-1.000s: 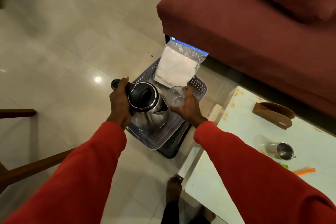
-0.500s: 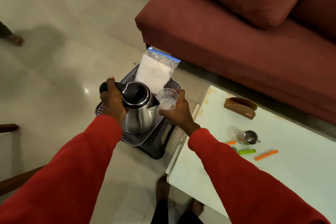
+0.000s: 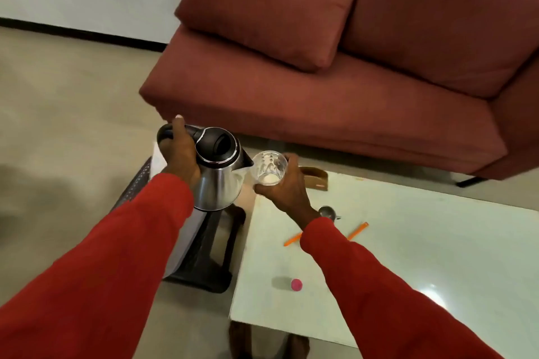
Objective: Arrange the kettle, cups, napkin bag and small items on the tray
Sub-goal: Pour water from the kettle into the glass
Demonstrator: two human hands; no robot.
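My left hand (image 3: pixel 180 154) grips the black handle of a steel kettle (image 3: pixel 218 181), held in the air with its spout toward a clear glass cup (image 3: pixel 268 167). My right hand (image 3: pixel 285 186) holds that cup beside the spout, near the white table's left corner. The grey perforated tray (image 3: pixel 137 183) lies below on a dark stool (image 3: pixel 210 256), mostly hidden by my left arm. A white corner of the napkin bag (image 3: pixel 159 159) shows behind my left hand. On the table lie a small steel cup (image 3: pixel 328 211), two orange sticks (image 3: pixel 357 231) and a pink-capped item (image 3: pixel 296 285).
A dark red sofa (image 3: pixel 335 90) with cushions stands behind the white table (image 3: pixel 408 265). A brown wooden holder (image 3: pixel 315 176) sits at the table's far left corner. Beige floor spreads to the left. My bare feet show below the table's near edge.
Both hands have lifted the kettle and the glass cup off the tray and carried them up toward the table. My view has tilted upward to show the sofa and wall.
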